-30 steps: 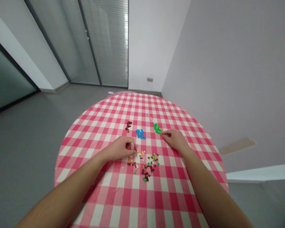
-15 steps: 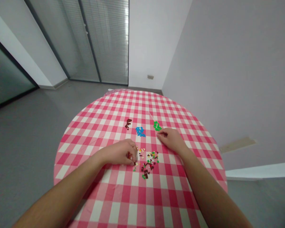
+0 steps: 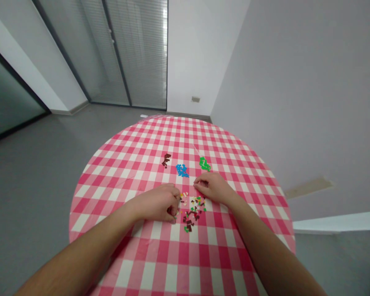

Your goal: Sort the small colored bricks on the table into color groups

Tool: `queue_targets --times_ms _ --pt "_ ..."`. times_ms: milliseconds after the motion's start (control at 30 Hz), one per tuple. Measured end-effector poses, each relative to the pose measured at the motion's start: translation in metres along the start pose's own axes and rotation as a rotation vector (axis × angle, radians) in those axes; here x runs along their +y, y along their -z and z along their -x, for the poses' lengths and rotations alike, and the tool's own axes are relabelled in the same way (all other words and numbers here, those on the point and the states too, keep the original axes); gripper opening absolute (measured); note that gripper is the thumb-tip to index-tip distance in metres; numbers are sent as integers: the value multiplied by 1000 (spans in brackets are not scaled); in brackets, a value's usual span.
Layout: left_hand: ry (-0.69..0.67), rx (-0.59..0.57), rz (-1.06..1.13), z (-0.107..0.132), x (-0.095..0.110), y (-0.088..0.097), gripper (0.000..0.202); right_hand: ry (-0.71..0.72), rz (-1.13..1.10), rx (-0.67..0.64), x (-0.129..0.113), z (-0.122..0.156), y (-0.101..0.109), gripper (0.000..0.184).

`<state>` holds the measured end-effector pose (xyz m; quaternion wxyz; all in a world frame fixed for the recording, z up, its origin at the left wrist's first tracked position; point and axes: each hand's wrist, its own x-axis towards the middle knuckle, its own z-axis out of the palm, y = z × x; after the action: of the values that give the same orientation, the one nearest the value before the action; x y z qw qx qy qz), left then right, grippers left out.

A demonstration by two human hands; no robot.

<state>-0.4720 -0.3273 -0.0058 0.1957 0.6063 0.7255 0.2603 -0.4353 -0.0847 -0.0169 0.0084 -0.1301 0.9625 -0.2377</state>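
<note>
A loose mix of small toy bricks [image 3: 189,222] in brown, green, red, yellow and white lies in front of me. My left hand [image 3: 160,202] rests at its left edge, fingers curled down and thumb bent in; a bit of green shows by the thumb, but what the fingers hold is hidden. My right hand [image 3: 214,187] hovers just above the mix's upper right, thumb and forefinger slightly apart, with nothing visible between them. Beyond the hands are sorted heaps: brown bricks [image 3: 166,160], blue bricks [image 3: 181,170] and green bricks [image 3: 204,164].
The round table [image 3: 160,246] wears a red-and-white checked cloth. Clear plastic [image 3: 157,117] lies at its far edge. A white wall [image 3: 311,102] rises on the right, and glass partitions [image 3: 135,53] stand behind.
My right hand has moved from the green heap towards me and left, to the mixed bricks. My left hand has shifted slightly nearer to me. The heaps look the same.
</note>
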Motion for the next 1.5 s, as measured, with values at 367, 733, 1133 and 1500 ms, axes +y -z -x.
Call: queue_targets --times_ms 367,733,1133,1500 --pt "88 249 229 8 -9 11 4 29 -151 94 -8 1 -3 15" --pt "266 466 450 8 -18 10 9 95 -409 185 -38 6 -16 14" --pt "269 461 651 3 -20 4 11 208 -355 214 -46 7 -16 13" --pt "308 407 616 1 -20 6 10 225 -350 193 -47 8 -14 13"
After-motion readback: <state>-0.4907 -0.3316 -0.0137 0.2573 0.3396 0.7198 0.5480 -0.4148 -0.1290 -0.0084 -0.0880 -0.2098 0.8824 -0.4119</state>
